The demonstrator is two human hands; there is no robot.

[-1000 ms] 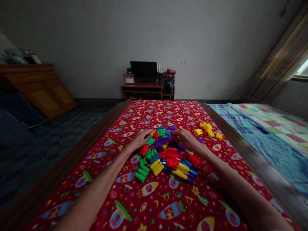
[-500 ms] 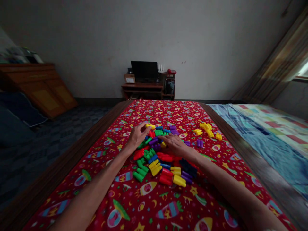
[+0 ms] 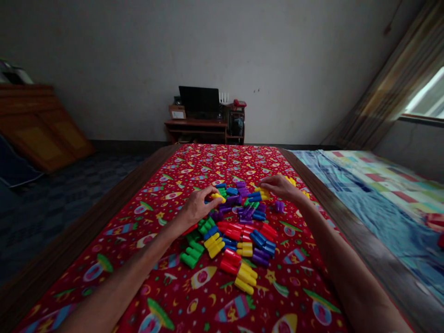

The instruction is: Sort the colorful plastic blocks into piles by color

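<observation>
One left hand (image 3: 197,205) and one right hand (image 3: 282,188) are over one tabletop (image 3: 229,162). One purple block (image 3: 279,206) lies apart towards its right edge; the other blocks (image 3: 231,231) overlap too much to count. Beyond its far edge: one monitor (image 3: 199,101), one phone (image 3: 239,103), one box (image 3: 177,112).

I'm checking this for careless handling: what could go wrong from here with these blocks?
The yellow block in the left hand seems pinched between thumb and fingers, so it might slip and drop among the loose blocks. The right hand is low and close to a blue block, which it could nudge out of place. That hand and its wrist also partly hide the yellow cluster, so a piece there might be bumped unnoticed.
</observation>
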